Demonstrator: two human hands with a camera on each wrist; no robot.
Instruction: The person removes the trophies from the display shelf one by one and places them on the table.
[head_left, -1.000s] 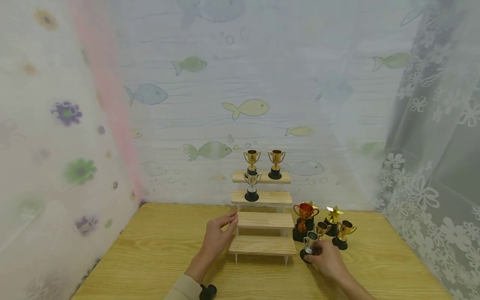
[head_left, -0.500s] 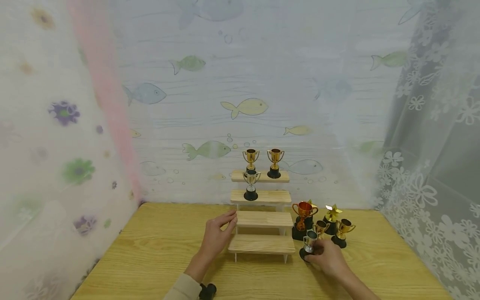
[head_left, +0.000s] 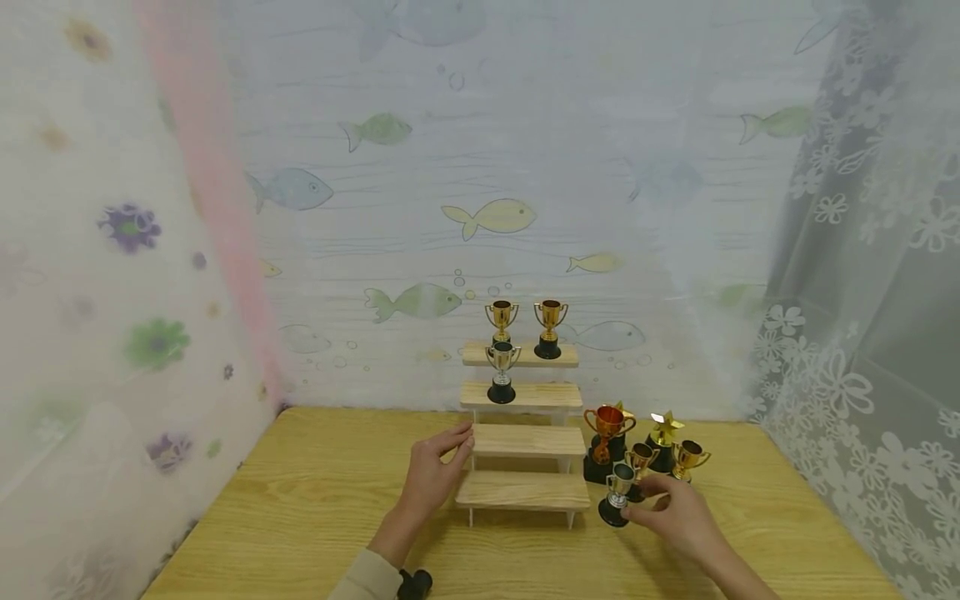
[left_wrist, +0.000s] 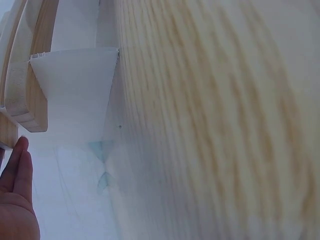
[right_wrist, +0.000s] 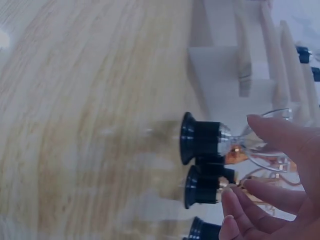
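My left hand (head_left: pixel 435 475) rests its fairly straight fingertips against the left side of a tiered wooden display stand (head_left: pixel 525 439); in the left wrist view its fingers (left_wrist: pixel 23 172) lie by the board ends. At the stand's lower right, a small silver trophy (head_left: pixel 621 478) with a black base stands upright on the table. My right hand (head_left: pixel 678 512) is beside it, thumb and fingers parted. In the right wrist view the thumb (right_wrist: pixel 275 132) lies across the silver cup, while the other fingers are near the stem of a gold trophy (right_wrist: pixel 202 189) behind it.
Near the right hand stand a copper-red trophy (head_left: pixel 609 422), a gold star trophy (head_left: pixel 666 430) and another gold cup (head_left: pixel 690 456). Two gold cups, one of them here (head_left: pixel 551 315), top the stand; a silver cup (head_left: pixel 502 360) is one tier lower. A black object (head_left: pixel 415 585) lies by the left sleeve.
My right hand has loosened from the silver trophy and shifted slightly right, its fingers spreading. The trophy has barely moved. My left hand keeps its place at the stand.
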